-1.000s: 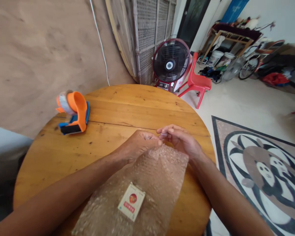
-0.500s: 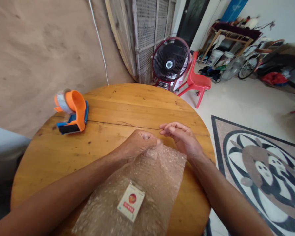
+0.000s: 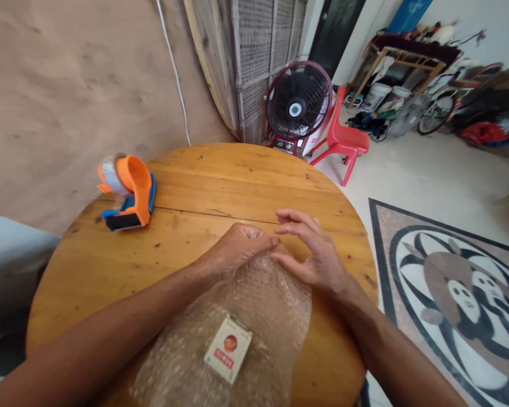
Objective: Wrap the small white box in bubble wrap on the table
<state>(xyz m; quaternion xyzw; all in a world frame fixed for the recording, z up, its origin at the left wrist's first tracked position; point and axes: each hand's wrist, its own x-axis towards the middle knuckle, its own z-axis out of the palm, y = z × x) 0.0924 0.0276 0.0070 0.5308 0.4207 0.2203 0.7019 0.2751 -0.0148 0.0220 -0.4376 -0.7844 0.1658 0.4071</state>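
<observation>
A sheet of clear bubble wrap (image 3: 275, 305) spreads over the near part of the round wooden table, its far edge bunched up. My left hand (image 3: 246, 246) is closed on that gathered edge. Just to the right, my right hand (image 3: 307, 249) has its fingers apart and curved, the thumb against or very near the wrap; whether it touches cannot be made out. A small cream box (image 3: 229, 349) with a round red picture and red label lies on the wrap near the table's front.
On the table's left stands an orange and blue tape dispenser (image 3: 129, 192) with a roll of clear tape. Beyond the wooden table (image 3: 237, 175) are a fan (image 3: 297, 104) and a red plastic chair (image 3: 343, 138). A panda-patterned floor design (image 3: 458, 299) lies to the right.
My right hand has opened its fingers and brought its thumb down to the wrap's far edge. The wrap's right corner has drawn in and is more bunched. My left hand keeps its hold.
</observation>
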